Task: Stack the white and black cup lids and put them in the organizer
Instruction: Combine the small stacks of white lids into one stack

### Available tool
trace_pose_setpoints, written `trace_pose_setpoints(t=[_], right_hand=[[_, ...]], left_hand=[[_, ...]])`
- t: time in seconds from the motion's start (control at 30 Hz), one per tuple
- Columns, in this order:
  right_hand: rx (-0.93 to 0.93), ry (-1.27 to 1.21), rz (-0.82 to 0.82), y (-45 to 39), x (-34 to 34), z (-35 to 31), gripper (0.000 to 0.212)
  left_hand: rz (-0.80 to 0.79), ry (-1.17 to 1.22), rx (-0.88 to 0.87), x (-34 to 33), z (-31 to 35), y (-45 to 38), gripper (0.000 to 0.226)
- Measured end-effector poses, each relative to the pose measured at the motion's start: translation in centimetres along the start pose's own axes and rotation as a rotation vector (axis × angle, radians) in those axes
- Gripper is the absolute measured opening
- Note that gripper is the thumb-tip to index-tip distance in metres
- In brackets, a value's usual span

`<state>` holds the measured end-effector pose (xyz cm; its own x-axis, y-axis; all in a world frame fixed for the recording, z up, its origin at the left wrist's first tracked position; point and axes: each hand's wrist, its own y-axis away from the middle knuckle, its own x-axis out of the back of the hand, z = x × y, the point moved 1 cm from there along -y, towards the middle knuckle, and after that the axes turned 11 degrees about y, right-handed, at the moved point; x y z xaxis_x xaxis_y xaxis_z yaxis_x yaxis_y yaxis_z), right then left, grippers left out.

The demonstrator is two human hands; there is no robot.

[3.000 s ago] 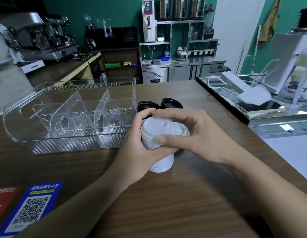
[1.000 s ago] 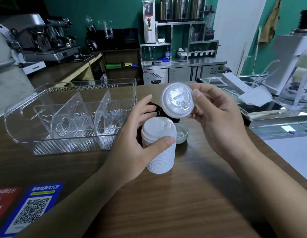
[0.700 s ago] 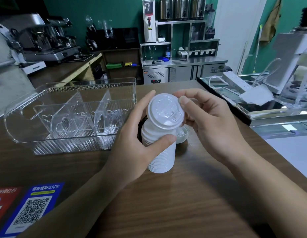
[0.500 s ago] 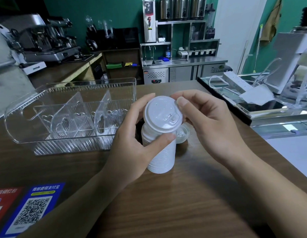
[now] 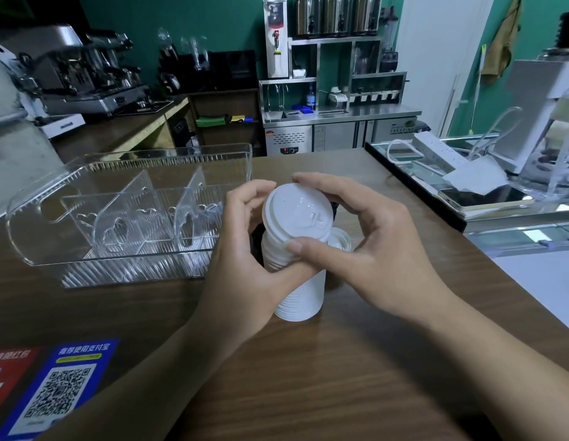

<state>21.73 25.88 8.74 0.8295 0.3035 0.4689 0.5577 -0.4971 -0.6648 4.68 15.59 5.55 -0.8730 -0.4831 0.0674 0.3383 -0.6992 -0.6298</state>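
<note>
"FREEZING" label [image 5: 402,130] behind; both hands apparently grip white lid stack [image 5: 297,265].

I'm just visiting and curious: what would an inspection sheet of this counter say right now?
Surface: wooden counter, QR stickers at its near left.
Job's things: white lid stack standing upright; top white lid tilted on it; clear organizer holds no lids; loose white lid behind the stack; black lids mostly hidden.
Clutter: phone, paper.
Grip: left hand holds the stack; right hand pinches the top lid.
Cables: white cable by the power strip.
Surroundings: espresso machine, steel fridge counter.
</note>
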Motion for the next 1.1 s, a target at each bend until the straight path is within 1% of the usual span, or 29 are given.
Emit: trace_pose_setpoints(t=[0.07,0.17,0.27,0.37,0.53,0.77,1.1], right_hand=[[-0.01,-0.004,0.018,0.0,0.0,0.2,0.062],[-0.009,0.033,0.015,-0.1,-0.1,0.5,0.047],[-0.037,0.069,-0.037,-0.2,-0.1,0.7,0.039],[-0.031,0.085,-0.117,-0.1,-0.2,0.9,0.036],[-0.01,0.106,-0.157,-0.1,-0.5,1.1,0.037],[-0.049,0.042,-0.249,-0.2,-0.4,1.2,0.038],[-0.082,-0.045,-0.276,-0.4,-0.2,1.6,0.041]], left_hand=[[-0.022,0.039,0.041,-0.2,0.0,0.1,0.099],[-0.055,0.077,0.113,-0.4,-0.2,0.3,0.111],[-0.056,0.044,0.205,-0.5,-0.4,0.4,0.123],[-0.07,0.065,0.265,-0.5,-0.6,0.5,0.129],[-0.081,0.092,0.293,-0.6,-0.4,0.5,0.128],[-0.086,0.071,0.318,-0.5,-0.8,0.6,0.12],[-0.11,0.042,0.275,-0.4,-0.7,0.7,0.111]])
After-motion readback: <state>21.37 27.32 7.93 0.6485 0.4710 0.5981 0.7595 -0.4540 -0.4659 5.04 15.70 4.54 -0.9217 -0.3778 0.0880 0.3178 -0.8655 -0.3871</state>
